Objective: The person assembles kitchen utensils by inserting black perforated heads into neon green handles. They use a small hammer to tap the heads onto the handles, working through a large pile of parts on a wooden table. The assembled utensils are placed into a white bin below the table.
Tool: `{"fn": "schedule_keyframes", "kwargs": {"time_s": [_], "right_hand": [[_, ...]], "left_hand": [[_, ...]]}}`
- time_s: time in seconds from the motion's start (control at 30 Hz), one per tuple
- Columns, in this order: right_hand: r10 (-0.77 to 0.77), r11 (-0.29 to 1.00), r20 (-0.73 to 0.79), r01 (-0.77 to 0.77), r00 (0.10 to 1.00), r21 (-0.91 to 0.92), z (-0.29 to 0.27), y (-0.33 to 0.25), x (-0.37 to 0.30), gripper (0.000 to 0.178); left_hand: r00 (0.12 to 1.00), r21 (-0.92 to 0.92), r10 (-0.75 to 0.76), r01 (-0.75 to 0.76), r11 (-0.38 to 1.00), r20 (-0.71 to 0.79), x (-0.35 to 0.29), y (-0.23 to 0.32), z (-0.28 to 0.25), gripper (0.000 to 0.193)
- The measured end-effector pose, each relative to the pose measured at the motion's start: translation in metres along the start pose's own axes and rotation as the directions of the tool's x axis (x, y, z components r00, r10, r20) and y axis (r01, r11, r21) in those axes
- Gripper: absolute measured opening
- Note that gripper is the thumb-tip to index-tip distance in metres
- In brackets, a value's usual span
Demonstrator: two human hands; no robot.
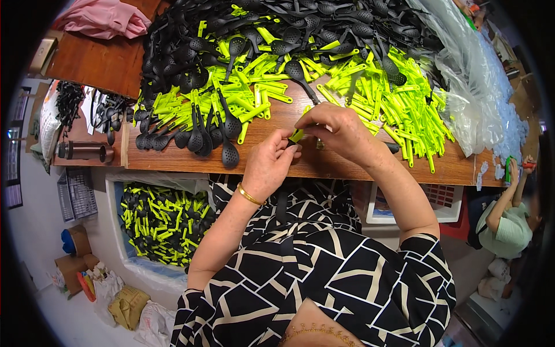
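Note:
Close to the table's front edge, my left hand (269,163) is closed, thumb and fingers pinching a small lime-green handle (296,136) with a dark end. Over the same handle bends my right hand (340,132), its fingertips curled down onto it and partly hiding it. Just beyond my fingers lies a black slotted spoon (296,72), its stem pointing toward my right hand. Loose lime-green handles (399,110) are heaped to the right. More of them lie to the left, mixed with black slotted spoons (230,155) whose heads face me.
A large mound of black spoon heads (324,23) covers the back of the table. Clear plastic sheeting (462,69) hangs at right. Below the left edge stands a lined bin (165,225) of green-and-black pieces. A brown flask (87,151) lies far left; another person (506,222) works at far right.

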State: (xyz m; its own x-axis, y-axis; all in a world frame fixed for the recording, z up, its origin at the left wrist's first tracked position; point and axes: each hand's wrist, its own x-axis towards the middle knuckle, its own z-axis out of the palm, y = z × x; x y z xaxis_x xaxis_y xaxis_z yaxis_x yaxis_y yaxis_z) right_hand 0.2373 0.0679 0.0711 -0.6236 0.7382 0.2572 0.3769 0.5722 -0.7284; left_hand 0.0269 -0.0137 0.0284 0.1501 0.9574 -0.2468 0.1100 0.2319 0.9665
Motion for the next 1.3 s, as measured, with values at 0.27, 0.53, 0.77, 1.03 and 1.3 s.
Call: {"fn": "schedule_keyframes", "kwargs": {"time_s": [0.27, 0.53, 0.77, 1.03, 1.3], "right_hand": [[-0.041, 0.95, 0.008, 0.042, 0.999, -0.309, 0.013, -0.012, -0.006, 0.045], [0.066, 0.983, -0.252, -0.106, 0.966, -0.148, 0.013, -0.001, -0.031, 0.069], [0.162, 0.77, -0.267, -0.291, 0.95, -0.568, -0.015, 0.02, -0.102, 0.028], [-0.021, 0.887, -0.167, -0.058, 0.986, -0.457, 0.005, 0.008, -0.079, 0.027], [-0.254, 0.886, -0.02, 0.225, 0.967, -0.405, 0.034, -0.022, -0.059, 0.046]], "left_hand": [[1.0, 0.095, 0.01, -0.008, 0.995, -0.024, 0.002, -0.006, 0.001, 0.014], [0.992, -0.155, -0.129, 0.13, 0.979, 0.017, -0.037, -0.02, -0.007, 0.011], [0.94, -0.407, -0.339, 0.296, 0.864, -0.035, -0.084, -0.064, -0.031, 0.019], [0.913, -0.461, -0.407, 0.353, 0.814, -0.018, -0.074, -0.059, -0.007, 0.046], [0.908, -0.598, -0.399, 0.392, 0.699, 0.128, -0.08, -0.061, -0.012, 0.026]]}}
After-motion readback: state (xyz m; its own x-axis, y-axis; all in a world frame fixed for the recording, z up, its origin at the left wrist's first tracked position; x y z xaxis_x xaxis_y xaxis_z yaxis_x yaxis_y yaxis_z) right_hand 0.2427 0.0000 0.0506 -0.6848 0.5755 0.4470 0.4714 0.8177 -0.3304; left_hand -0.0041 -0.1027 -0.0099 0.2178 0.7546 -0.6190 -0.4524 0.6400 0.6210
